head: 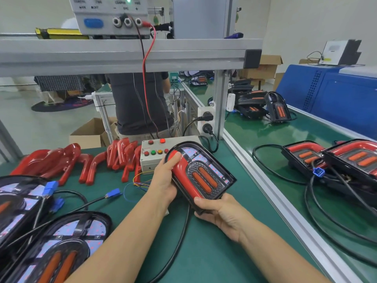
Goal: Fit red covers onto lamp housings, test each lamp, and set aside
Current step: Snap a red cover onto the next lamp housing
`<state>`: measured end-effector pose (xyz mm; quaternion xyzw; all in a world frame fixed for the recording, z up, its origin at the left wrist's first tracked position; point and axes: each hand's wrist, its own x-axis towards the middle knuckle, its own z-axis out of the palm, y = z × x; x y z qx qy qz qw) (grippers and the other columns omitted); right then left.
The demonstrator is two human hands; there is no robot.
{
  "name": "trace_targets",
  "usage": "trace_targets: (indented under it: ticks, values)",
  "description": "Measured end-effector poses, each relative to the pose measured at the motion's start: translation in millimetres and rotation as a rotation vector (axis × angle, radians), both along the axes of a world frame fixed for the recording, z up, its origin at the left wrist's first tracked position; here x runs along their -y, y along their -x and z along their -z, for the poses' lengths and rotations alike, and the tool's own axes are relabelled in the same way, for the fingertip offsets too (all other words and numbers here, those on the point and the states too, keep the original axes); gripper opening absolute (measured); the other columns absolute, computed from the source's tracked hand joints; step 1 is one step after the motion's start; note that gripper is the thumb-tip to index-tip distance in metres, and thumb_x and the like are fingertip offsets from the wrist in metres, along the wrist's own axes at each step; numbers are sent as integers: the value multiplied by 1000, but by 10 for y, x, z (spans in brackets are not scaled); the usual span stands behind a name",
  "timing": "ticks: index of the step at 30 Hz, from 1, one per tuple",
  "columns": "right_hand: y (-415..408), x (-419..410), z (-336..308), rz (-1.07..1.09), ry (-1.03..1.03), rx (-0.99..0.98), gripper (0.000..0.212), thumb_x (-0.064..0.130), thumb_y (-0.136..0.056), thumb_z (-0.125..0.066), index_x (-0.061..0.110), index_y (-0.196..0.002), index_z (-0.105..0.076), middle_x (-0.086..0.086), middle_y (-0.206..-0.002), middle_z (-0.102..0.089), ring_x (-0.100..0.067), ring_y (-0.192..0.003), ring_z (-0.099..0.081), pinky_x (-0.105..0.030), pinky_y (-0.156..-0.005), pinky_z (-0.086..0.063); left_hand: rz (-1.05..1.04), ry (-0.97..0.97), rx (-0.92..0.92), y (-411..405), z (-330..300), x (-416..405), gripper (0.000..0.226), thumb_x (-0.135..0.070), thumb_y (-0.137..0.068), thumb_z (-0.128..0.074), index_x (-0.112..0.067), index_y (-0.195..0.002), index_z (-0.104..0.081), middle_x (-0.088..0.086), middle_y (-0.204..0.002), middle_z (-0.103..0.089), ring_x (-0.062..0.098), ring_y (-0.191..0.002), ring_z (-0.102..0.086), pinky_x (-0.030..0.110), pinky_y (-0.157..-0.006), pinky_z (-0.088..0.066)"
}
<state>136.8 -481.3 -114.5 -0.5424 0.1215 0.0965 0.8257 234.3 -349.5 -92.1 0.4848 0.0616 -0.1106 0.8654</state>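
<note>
I hold a black lamp housing (212, 176) tilted above the green mat, its two orange strips facing up. A red cover (181, 170) lies along its left side. My left hand (166, 176) grips the housing's left edge, thumb pressing on the cover's upper end. My right hand (220, 213) grips the housing's lower end from below. The lamp's black cable (179, 242) hangs down toward me. Several loose red covers (85, 162) lie at the back left. Bare housings (61, 252) sit at the lower left.
A grey test box (163, 154) with red, green and yellow buttons stands behind the lamp, beside a loose blue connector (113, 193). Covered lamps (334, 158) with cables lie on the right bench beyond an aluminium rail (275, 199). A person stands behind the frame.
</note>
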Motion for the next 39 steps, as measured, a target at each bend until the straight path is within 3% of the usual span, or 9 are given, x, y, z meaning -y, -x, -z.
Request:
trace_targets:
  ticks: [11, 16, 20, 24, 26, 28, 33, 36, 39]
  values:
    - [9, -49, 27, 81, 83, 15, 44, -7, -72, -78, -3, -113, -64, -16, -97, -74, -29, -85, -70, -30, -64, -57, -53, -28, 5, -40, 42, 15, 19, -12, -86, -66, -6, -104, -66, 13, -91, -73, 23, -72, -70, 36, -65, -57]
    - [24, -25, 40, 52, 105, 23, 38, -4, -74, -78, 3, -109, -67, -11, -95, -76, -25, -86, -71, -31, -69, -58, -30, -53, 7, -18, 28, 15, 28, -15, -87, -66, -6, -113, -64, 13, -97, -73, 23, -77, -70, 35, -64, -56]
    - [55, 68, -82, -23, 199, 6, 55, 33, -64, -84, 14, -113, -67, -5, -100, -76, -19, -87, -71, -30, -73, -57, 1, -8, -27, 11, 20, -9, 32, -15, -87, -65, -3, -117, -61, 16, -99, -72, 25, -76, -70, 36, -64, -57]
    - [-38, 310, -197, 219, 524, 46, 90, 69, -63, -69, 29, -138, -42, 6, -125, -62, -17, -110, -62, -35, -94, -42, 72, -40, -29, -15, -24, -95, 32, -18, -87, -65, -6, -117, -61, 15, -101, -73, 26, -79, -70, 37, -65, -57]
    - [-98, 393, -215, 197, 482, 113, 72, 61, -75, -65, 33, -139, -45, 8, -125, -63, -14, -112, -62, -33, -97, -42, 133, -72, -9, -5, -57, -92, 29, -18, -87, -65, -8, -113, -62, 12, -95, -74, 24, -77, -71, 37, -65, -57]
    - [-147, 370, -175, 59, 420, 141, 42, 47, -90, -59, 31, -130, -56, 3, -113, -72, -15, -98, -70, -30, -83, -53, 196, -118, 8, 19, -79, -54, 21, -18, -87, -65, -11, -106, -64, 7, -85, -74, 21, -70, -70, 34, -64, -56]
    - [-168, 358, 28, 35, 285, 117, 28, 35, -99, -50, 16, -113, -66, -10, -102, -75, -26, -88, -74, -27, -62, -57, 221, -606, 192, -61, -211, -102, 20, -34, -95, -56, -20, -106, -63, -1, -96, -69, 17, -89, -63, 28, -74, -47]
    - [-171, 386, 37, -2, 271, 101, 32, 36, -100, -46, 15, -112, -67, -8, -104, -75, -23, -92, -73, -25, -63, -56, -76, -928, 335, -296, -389, -436, 22, -22, -93, -57, -13, -109, -68, 3, -108, -66, 20, -103, -58, 33, -93, -46]
    - [-208, 351, 21, 1, 290, 79, 32, 33, -102, -44, 15, -110, -69, -7, -103, -75, -18, -85, -73, -24, -61, -53, -283, -1315, 301, -586, -540, -940, 26, -8, -86, -52, -10, -104, -71, 9, -110, -69, 25, -100, -60, 33, -92, -48]
